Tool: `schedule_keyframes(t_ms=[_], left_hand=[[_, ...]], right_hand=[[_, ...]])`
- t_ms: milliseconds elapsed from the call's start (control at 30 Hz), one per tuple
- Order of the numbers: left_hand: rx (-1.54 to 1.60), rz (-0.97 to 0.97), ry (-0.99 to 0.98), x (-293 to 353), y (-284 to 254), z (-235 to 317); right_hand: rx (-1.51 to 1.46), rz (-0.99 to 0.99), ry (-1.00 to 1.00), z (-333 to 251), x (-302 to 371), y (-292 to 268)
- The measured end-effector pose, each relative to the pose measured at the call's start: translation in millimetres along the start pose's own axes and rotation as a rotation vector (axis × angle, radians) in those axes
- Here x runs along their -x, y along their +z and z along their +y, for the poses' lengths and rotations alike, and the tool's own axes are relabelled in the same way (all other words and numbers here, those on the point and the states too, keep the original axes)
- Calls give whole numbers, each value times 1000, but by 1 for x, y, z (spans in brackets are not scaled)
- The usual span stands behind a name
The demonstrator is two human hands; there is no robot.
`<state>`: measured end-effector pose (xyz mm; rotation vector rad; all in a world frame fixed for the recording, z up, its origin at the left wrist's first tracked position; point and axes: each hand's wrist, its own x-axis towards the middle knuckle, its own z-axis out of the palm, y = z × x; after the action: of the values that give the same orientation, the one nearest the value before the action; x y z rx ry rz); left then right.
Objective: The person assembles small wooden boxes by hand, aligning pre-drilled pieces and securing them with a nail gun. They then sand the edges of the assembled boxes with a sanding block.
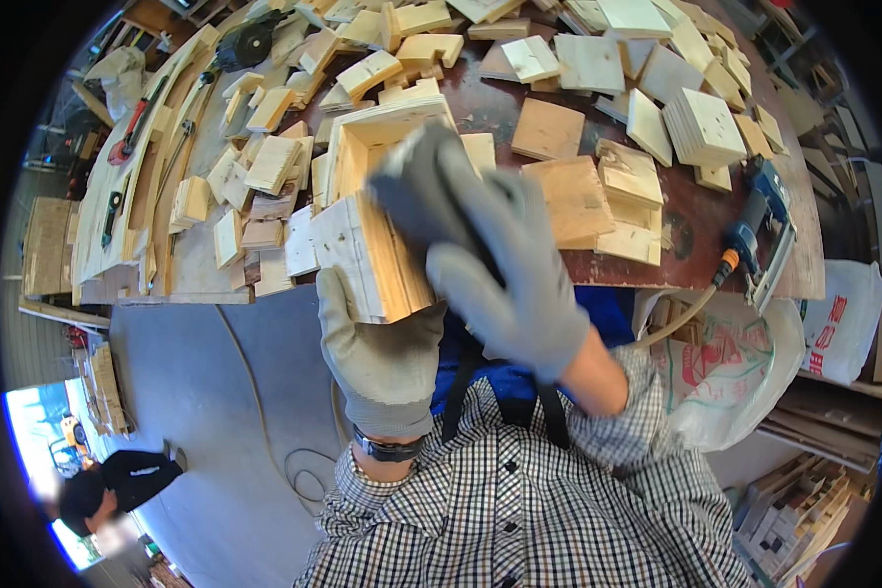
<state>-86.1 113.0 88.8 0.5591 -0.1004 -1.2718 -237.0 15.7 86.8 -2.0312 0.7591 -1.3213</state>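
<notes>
A small open wooden box (pixel 348 245) is tilted at the near edge of the workbench. My left hand (pixel 387 358), in a grey glove, grips it from below, the thumb up along the left side and the other fingers hidden underneath. In my right hand (pixel 519 284), also gloved, is a dark block-shaped tool (pixel 412 191), smeared by motion, so its exact kind does not show. It lies over the box's upper right side; whether it touches the wood cannot be told.
Several cut wood pieces (pixel 549 127) cover the dark red bench top (pixel 691 206). To the right lies a blue air nailer (pixel 759 220) with a hose (pixel 681 318). White sacks (pixel 735 363) stand below the bench's right side. At lower left, another person (pixel 118 490) is on the floor area.
</notes>
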Motion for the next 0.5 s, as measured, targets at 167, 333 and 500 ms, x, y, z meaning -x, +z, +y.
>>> schedule_keyframes(t_ms=[167, 333, 500], left_hand=[[-60, 113, 15, 0, 10, 1], [-98, -40, -70, 17, 5, -4], [-452, -70, -74, 30, -5, 16]], right_hand=[[107, -45, 4, -25, 45, 3], [14, 23, 27, 14, -14, -4], [-873, 95, 548, -8, -5, -12]])
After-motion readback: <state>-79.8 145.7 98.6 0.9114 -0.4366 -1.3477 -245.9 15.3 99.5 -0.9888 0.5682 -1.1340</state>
